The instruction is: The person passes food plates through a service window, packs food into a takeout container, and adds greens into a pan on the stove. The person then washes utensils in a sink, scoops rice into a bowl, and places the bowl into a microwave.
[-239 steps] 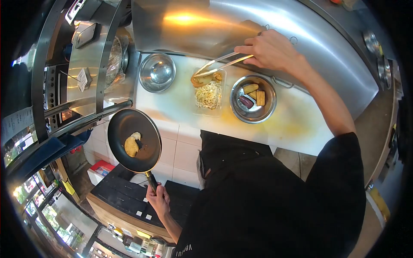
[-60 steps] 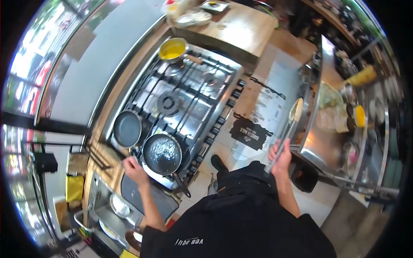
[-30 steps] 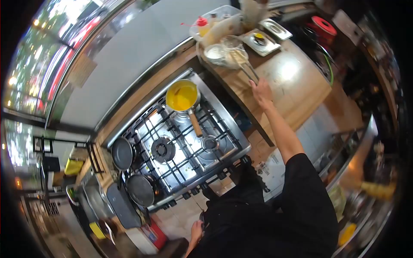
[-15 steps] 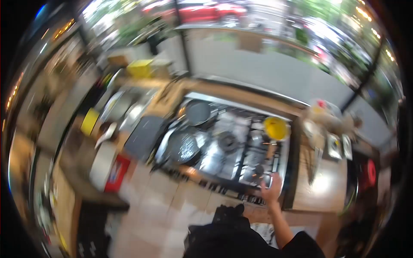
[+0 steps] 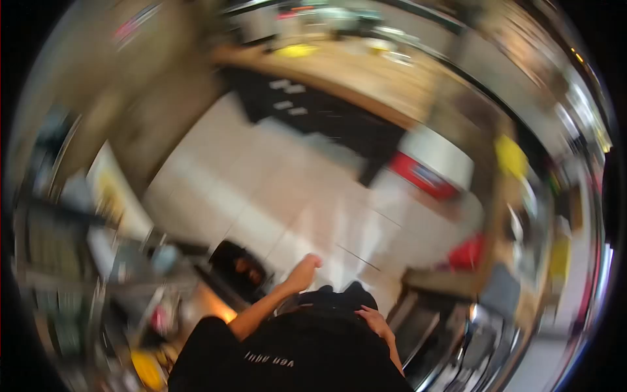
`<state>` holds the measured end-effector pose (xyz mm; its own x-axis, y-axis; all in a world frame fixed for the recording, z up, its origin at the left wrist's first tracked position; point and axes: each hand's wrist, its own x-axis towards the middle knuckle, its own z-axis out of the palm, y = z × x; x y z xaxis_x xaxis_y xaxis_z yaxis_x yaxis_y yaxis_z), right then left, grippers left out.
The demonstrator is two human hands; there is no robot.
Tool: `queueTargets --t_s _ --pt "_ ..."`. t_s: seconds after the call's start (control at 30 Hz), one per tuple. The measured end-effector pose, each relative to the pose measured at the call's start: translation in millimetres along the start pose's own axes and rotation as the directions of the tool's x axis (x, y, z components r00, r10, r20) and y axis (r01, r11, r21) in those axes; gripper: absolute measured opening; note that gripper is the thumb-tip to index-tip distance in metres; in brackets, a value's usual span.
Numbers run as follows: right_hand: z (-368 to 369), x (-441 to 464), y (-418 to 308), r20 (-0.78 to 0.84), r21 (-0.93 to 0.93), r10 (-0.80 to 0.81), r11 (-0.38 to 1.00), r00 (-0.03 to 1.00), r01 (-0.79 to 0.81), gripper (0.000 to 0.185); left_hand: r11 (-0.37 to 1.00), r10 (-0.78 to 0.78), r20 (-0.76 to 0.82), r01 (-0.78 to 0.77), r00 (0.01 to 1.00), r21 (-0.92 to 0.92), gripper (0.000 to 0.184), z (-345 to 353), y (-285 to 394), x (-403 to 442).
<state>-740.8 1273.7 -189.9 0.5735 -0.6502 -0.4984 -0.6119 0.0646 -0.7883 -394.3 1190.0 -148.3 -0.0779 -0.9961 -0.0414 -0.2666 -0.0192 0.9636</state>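
Note:
My left hand [image 5: 302, 273] is out in front of my body at lower centre, above the tiled floor [image 5: 281, 196]. It is smeared by motion, so the pose of its fingers is unclear, and no object shows in it. Close to the front of my dark clothing [image 5: 281, 340], lower right of centre, is my right hand [image 5: 375, 320], its fingers apart and nothing visible in them. The tongs held earlier are in neither hand.
A dark bin [image 5: 240, 271] stands left of my left hand. Across the floor are a wooden counter [image 5: 366, 75] with blurred items and a white and red box [image 5: 434, 163]. At right is the stove [image 5: 477, 346]; blurred shelving [image 5: 98, 274] stands at left.
The view has swung away from the stove, which now lies at lower right. Both hands are now near my body. The tongs went from my right hand to the wooden counter beside the stove.

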Motion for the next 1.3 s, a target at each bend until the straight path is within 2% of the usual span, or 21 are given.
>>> queueTargets --t_s 0.03,0.1,0.13,0.2,0.23,0.3,0.37,0.47,0.53,0.63,0.67,0.73,0.77,0.83,0.9,0.97,1.03,1.1,1.13,1.27,1.3 --pt "-11 23 -3 0.146 -0.062 -0.057 0.996 0.988 0.066 0.056 0.999 -0.038 -0.074 0.036 0.997 -0.033 0.023 -14 13 -4" --pt "-38 73 -2 -0.087 0.287 0.075 0.957 0.993 -0.047 0.044 0.992 -0.107 -0.197 0.117 0.975 0.039 0.024 -43 13 -15" --pt "-57 100 -8 -0.014 0.238 0.026 0.971 1.0 -0.022 0.044 0.981 -0.142 -0.17 0.162 0.975 0.111 0.025 -54 9 -14" --pt "-91 167 -35 -0.213 0.323 0.256 0.929 0.943 -0.179 0.047 0.944 -0.259 -0.275 0.302 0.926 0.129 0.024 -85 -4 -11" --pt "-105 215 7 -0.175 0.522 0.289 0.838 0.941 -0.16 0.057 0.898 -0.356 -0.298 0.412 0.886 0.151 0.024 -96 -9 -14" --pt "-151 295 -3 -0.231 0.12 0.241 0.968 0.942 -0.218 0.057 0.859 -0.422 -0.403 0.5 0.812 0.108 0.019 -117 -5 -21" --pt "-195 367 -51 -0.144 0.05 0.213 0.977 0.966 -0.207 0.059 0.851 -0.355 -0.575 0.509 0.737 0.127 0.016 -124 -35 -25" --pt "-235 509 -104 -0.154 -0.12 0.047 0.991 0.987 -0.066 0.059 0.695 -0.497 -0.649 0.712 0.576 0.099 0.015 -147 -75 -26" --pt "-262 585 -174 0.017 -0.443 -0.111 0.89 0.994 0.107 0.053 0.536 -0.717 -0.623 0.819 0.313 -0.206 0.013 -156 -46 -8" --pt "-255 744 -245 0.071 -0.431 -0.296 0.852 0.953 0.297 0.041 0.719 -0.539 -0.827 0.598 0.16 -0.353 0.013 -172 -71 19" --pt "-238 784 -288 0.078 -0.362 -0.419 0.834 0.905 0.417 0.032 0.662 -0.557 -0.83 0.611 0.013 -0.434 0.018 -189 -77 33" --pt "-179 784 -442 0.041 -0.386 -0.367 0.852 0.929 0.354 0.027 0.695 -0.527 -0.847 0.537 -0.069 -0.477 0.02 -235 -96 50" --pt "-146 815 -461 0.052 -0.389 -0.377 0.845 0.925 0.366 0.027 0.737 -0.491 -0.862 0.469 -0.122 -0.486 0.022 -265 -109 55" --pt "-85 879 -501 -0.011 -0.01 -0.421 0.907 0.907 0.421 0.022 0.787 -0.336 -0.923 0.482 -0.188 -0.385 0.016 -332 -139 58" --pt "-2 848 -593 0.11 0.107 -0.323 0.944 0.94 0.312 0.019 0.828 -0.197 -0.893 0.419 -0.404 -0.372 0.012 -408 -168 48" --pt "83 829 -661 0.342 0.126 -0.216 0.975 0.914 0.183 0.018 0.881 -0.235 -0.835 0.254 -0.498 -0.4 0.012 -501 -138 26" --pt "164 813 -713 0.534 0.017 -0.278 0.948 0.799 0.319 0.016 0.822 -0.098 -0.799 0.405 -0.593 -0.402 0.015 -576 -140 -10" --pt "239 819 -747 0.667 0.02 -0.581 0.639 0.466 0.769 0.017 0.738 -0.031 -0.751 0.492 -0.659 -0.462 0.016 -646 -122 -51" --pt "278 815 -778 0.699 0.042 -0.626 0.518 0.345 0.854 0.017 0.677 -0.024 -0.718 0.517 -0.696 -0.524 0.017 -679 -124 -75" --pt "435 797 -887 0.692 0.326 -0.702 0.095 -0.169 0.94 0.019 0.64 -0.034 -0.622 0.461 -0.782 -0.615 0.02 -775 -130 -142" --pt "476 793 -907 0.666 0.374 -0.69 -0.021 -0.284 0.927 0.019 0.593 0.048 -0.66 0.553 -0.75 -0.586 0.022 -794 -139 -153"
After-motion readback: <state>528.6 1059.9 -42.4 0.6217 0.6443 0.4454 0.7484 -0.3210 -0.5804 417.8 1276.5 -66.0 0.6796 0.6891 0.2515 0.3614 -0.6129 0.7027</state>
